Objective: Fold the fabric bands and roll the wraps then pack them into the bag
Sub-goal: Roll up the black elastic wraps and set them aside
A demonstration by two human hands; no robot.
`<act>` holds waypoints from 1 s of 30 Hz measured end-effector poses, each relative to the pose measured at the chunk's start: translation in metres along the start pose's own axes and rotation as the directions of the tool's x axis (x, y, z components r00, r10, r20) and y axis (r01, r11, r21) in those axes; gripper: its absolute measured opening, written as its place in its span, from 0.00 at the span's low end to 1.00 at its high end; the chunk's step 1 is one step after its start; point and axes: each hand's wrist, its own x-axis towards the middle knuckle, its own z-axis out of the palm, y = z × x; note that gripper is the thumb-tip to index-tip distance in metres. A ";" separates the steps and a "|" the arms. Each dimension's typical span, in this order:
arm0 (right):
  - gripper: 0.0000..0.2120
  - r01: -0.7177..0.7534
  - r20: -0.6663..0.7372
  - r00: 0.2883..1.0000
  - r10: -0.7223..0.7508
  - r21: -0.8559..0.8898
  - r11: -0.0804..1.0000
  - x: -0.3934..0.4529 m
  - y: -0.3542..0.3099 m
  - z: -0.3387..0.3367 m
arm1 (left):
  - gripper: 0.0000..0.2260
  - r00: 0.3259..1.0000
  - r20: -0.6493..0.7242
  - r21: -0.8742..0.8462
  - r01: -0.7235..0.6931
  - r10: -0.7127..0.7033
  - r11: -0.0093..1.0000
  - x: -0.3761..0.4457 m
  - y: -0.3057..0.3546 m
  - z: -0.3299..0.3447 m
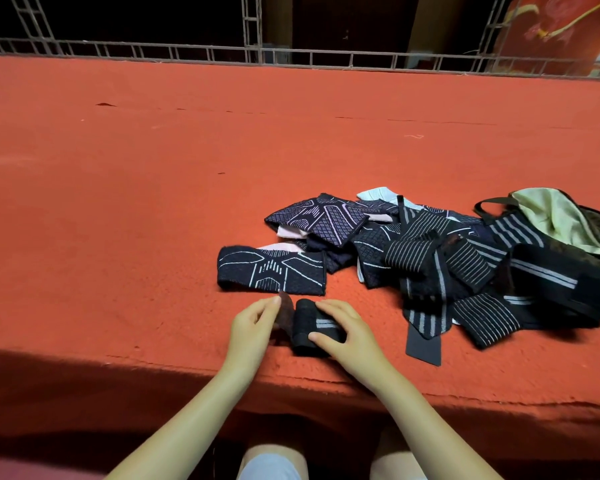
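While my right hand (349, 332) holds the rolled wrap (314, 329) down on the red cloth table (153, 202), my left hand (253, 327) pinches the loose brown tab (286, 311) at the roll's end. My right fingers and thumb curl around the roll, so it cannot spring open. I think the tab is the sticky end, and I hold it out so I can press it flat and lock the roll shut.

That roll sits right at the near edge of the table, close to me, where both hands can reach it with ease.

Just behind it lies a flat patterned band (271, 270), folded and set apart from the heap, maybe so it stays neat. To the right is a messy pile of striped wraps (465, 271) and more patterned bands (319, 216), all lying over each other. These look like they are not done yet.

At the far right the bag (548, 216) lies open with its pale lining showing, touching the pile. I cannot tell if anything is inside it. It is open, I guess, so finished things can drop in fast. I judge the task is early, with most of the pile left.
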 end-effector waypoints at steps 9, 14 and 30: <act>0.24 -0.010 -0.014 1.000 0.010 -0.012 1.000 -0.002 -0.003 -0.001 | 0.17 0.880 0.215 0.377 -0.474 0.423 0.795 -0.014 -0.025 0.000; 0.25 -0.010 0.023 1.000 0.011 -0.052 0.999 -0.004 -0.004 -0.004 | 0.17 0.881 0.218 0.446 -0.472 0.419 0.760 -0.012 -0.027 0.007; 0.20 -0.297 -0.095 0.939 0.330 0.254 0.920 -0.007 -0.012 -0.007 | 0.25 0.984 0.176 0.489 -0.095 0.009 0.867 0.003 -0.016 0.030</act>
